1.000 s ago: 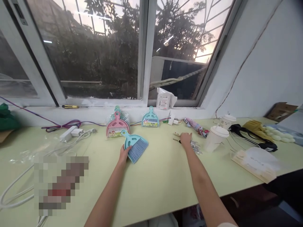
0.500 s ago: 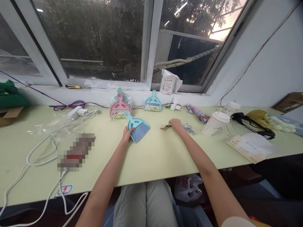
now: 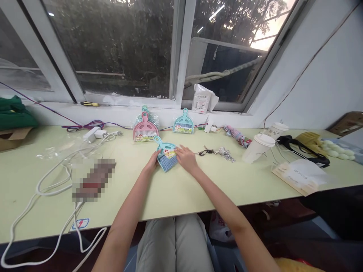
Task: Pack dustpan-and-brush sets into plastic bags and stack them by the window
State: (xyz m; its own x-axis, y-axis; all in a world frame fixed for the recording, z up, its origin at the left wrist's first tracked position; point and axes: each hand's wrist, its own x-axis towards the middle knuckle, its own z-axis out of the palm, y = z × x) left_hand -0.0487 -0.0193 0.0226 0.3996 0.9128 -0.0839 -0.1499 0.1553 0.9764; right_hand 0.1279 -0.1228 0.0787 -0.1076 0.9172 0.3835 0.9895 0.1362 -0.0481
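Since half a second ago the right hand (image 3: 185,159) has come in from beside the keys (image 3: 224,154) to the right edge of the blue dustpan set (image 3: 161,145), and a printed label (image 3: 170,153) now lies across the brush there; the left hand (image 3: 152,161) has kept its place. The left hand is closed on the set's left edge, thumb on top, while the right hand has its fingers stretched over the label's right end; whether they pinch it or only press, I cannot tell. The set is between the hands, over the middle of the table (image 3: 170,196), bristle side up. Its long axis runs aslant: the handle points toward the window and to the left, the bristles toward the person and to the right. Just beyond the handle stands a pink dustpan (image 3: 145,122) with more stacked behind it; the handle's tip comes so near its base that touching cannot be judged. Farther back, to the right, another blue dustpan (image 3: 184,121) leans upright by the sill. Right of the right hand lie a black clasp (image 3: 207,152) and the keys, then a patterned bundle (image 3: 236,136), two lidded cups (image 3: 259,149) and a black strap (image 3: 303,151). Well to the left, a white cable (image 3: 53,193) loops around a blurred-out patch, with a white adapter (image 3: 91,135) behind.
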